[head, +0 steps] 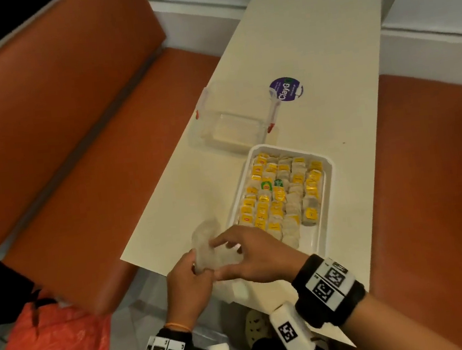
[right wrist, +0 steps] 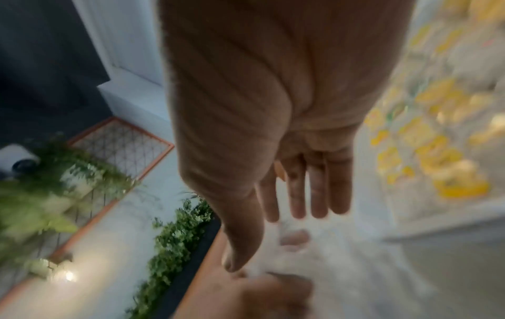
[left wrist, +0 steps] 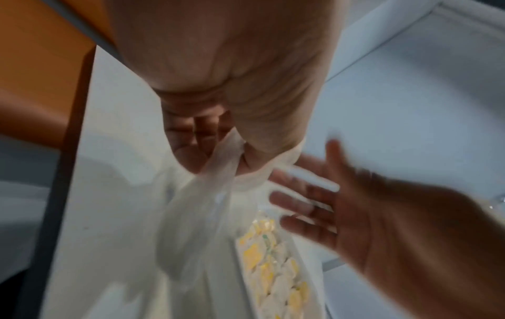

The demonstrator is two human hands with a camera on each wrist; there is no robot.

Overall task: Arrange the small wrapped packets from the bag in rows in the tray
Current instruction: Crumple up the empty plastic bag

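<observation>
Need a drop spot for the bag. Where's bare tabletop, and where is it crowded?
Free: the long stretch of table beyond the purple sticker, and the strip right of the white tray. A smaller patch lies left of the tray, below the clear container. Crowded: the tray is packed with packets, and both hands work the clear bag at the near edge.

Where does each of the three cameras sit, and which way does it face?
Head: worn above, looks down at table, tray, both forearms.
Left wrist: looks along left hand gripping clear bag; right hand opposite.
Right wrist: looks along right hand's straight fingers toward the bag.
Shared: all three show the yellow packets in the tray.
</observation>
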